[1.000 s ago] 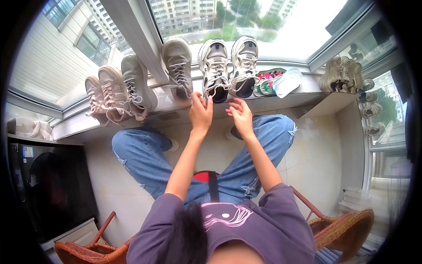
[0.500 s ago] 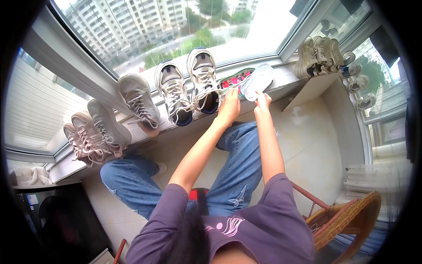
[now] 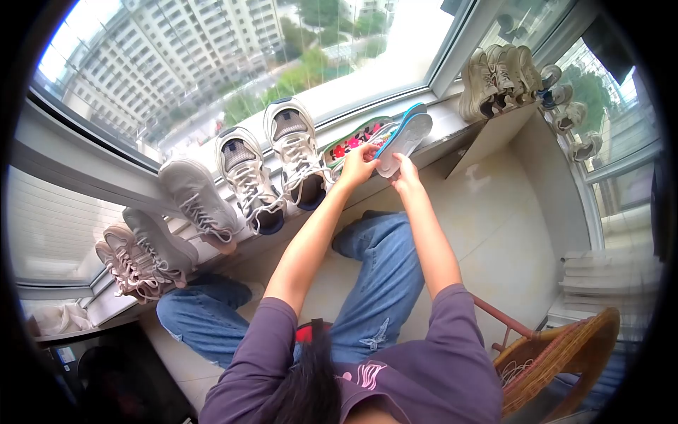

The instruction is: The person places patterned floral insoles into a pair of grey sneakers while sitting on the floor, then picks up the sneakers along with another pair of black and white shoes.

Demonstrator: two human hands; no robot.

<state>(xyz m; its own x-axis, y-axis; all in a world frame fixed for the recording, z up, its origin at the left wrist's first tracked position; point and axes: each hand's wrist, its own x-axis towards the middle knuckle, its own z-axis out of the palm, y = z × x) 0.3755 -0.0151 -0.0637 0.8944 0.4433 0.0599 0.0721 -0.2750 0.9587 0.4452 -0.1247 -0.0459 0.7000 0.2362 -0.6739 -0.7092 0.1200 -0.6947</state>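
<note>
Both hands hold a grey-white insole with a blue edge (image 3: 412, 134), tilted up above the sill. My left hand (image 3: 359, 164) has its fingers at the insole's left edge, and my right hand (image 3: 405, 174) grips its near end. Behind it on the sill lies a green insole with red and pink flowers (image 3: 346, 146). Just left of my left hand stand two white shoes with dark insides, a nearer one (image 3: 295, 145) and one farther left (image 3: 247, 175), laces loose.
More shoes line the window sill (image 3: 441, 134): a grey shoe (image 3: 198, 201), another grey one (image 3: 157, 244), pink shoes (image 3: 127, 258) and beige shoes (image 3: 498, 78). A wicker chair (image 3: 558, 353) stands at the lower right, a black appliance (image 3: 120, 374) at the lower left.
The view has swung right. Both hands have moved from beside the white shoes to the pale insole, which is now lifted and tilted, showing its blue edge.
</note>
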